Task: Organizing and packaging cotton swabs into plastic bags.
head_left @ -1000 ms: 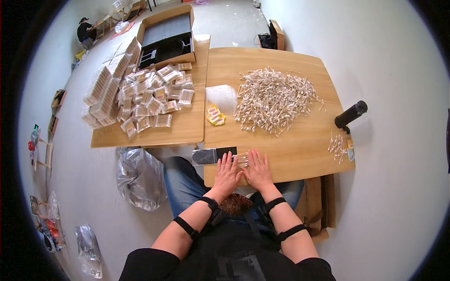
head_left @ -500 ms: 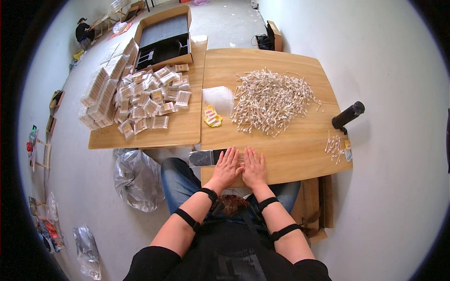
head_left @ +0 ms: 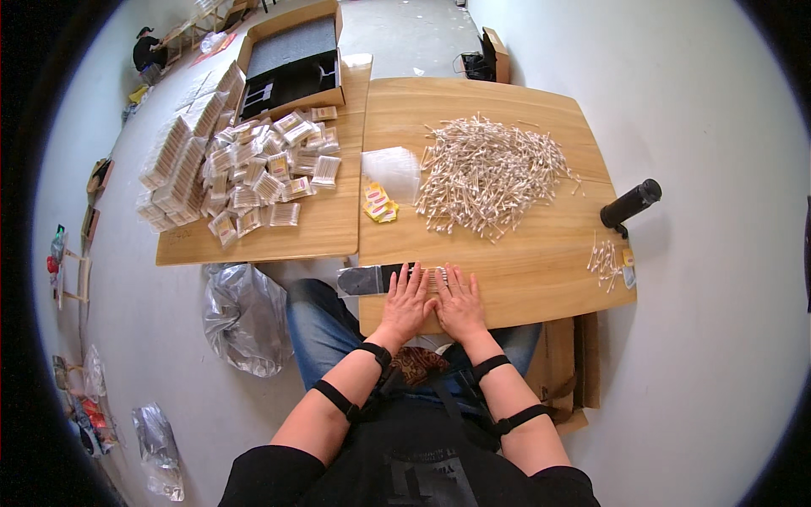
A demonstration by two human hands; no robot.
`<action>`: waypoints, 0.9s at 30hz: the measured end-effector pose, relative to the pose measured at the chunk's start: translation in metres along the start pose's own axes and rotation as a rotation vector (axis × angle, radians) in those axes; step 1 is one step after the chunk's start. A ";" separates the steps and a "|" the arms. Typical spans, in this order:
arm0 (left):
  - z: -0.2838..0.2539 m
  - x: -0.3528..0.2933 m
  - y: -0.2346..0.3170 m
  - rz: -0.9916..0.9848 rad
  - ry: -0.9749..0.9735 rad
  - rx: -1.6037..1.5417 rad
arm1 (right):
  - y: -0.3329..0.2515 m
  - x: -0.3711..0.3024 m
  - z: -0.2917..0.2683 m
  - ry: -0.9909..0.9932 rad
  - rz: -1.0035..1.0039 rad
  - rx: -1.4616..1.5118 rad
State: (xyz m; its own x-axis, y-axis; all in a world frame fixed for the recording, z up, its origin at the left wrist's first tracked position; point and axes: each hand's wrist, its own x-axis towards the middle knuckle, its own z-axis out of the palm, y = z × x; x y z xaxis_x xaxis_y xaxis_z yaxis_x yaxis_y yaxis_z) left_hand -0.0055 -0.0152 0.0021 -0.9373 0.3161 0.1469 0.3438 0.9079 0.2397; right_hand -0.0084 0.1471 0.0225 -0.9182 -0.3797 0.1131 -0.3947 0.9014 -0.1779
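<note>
At the near edge of the wooden table, a row of cotton swabs (head_left: 436, 281) lies between my hands, partly hidden beneath them. My left hand (head_left: 408, 302) rests flat with its fingers stretched over the row's left side. Flat on the right side of the row lies my right hand (head_left: 459, 304), its fingers also extended. The thumbs nearly meet below the swabs. A black flat strip with a clear plastic end (head_left: 361, 280) sticks out leftward from under my left fingers. Beyond my hands spreads a big loose heap of cotton swabs (head_left: 494, 177).
Clear plastic bags (head_left: 391, 173) and yellow cards (head_left: 379, 204) lie left of the heap. Packed swab bags (head_left: 270, 169) and stacked bundles (head_left: 176, 173) cover the left table, beside an open cardboard box (head_left: 291, 72). A black cylinder (head_left: 629, 204) and small swab pile (head_left: 603, 262) are rightward.
My hands have moved slightly apart at the fingertips, so more of the swab row shows between them. The view has shifted a little.
</note>
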 end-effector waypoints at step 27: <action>-0.005 0.008 -0.006 0.035 -0.027 -0.076 | 0.001 0.017 0.008 0.097 0.018 0.086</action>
State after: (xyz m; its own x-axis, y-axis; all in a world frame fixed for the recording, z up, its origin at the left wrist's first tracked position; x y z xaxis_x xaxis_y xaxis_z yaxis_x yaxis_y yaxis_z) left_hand -0.0152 -0.0194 0.0066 -0.9255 0.3553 0.1310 0.3786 0.8731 0.3073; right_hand -0.0251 0.1401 0.0160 -0.9191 -0.3379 0.2025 -0.3835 0.8850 -0.2639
